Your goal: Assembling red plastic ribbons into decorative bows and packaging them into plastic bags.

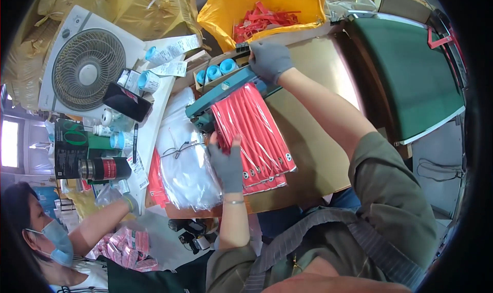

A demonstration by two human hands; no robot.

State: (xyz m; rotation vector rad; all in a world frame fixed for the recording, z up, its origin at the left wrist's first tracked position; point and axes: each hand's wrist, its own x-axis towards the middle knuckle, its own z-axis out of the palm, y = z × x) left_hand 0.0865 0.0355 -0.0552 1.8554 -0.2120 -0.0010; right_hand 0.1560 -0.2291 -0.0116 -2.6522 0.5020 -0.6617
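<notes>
A teal bar-shaped bag sealer (218, 94) lies slantwise across the work table. My right hand (269, 61), in a grey glove, is closed around the far right end of its arm. The top edge of a clear plastic bag of long red strips (251, 131) meets the sealer's bar. My left hand (226, 164), also grey-gloved, rests at the bag's left edge with thumb and fingers apart. Beside that hand is a stack of clear plastic bags (185, 172) tied with a dark cord. More red packing shows beneath the bag's lower edge.
A white fan (87, 70), a phone (127, 102), a dark flask (105, 168) and blue-cored label rolls (149, 81) crowd the left side. Behind the sealer stands a yellow sack (215, 18) of red scraps. A masked co-worker (54, 241) reaches in from the lower left.
</notes>
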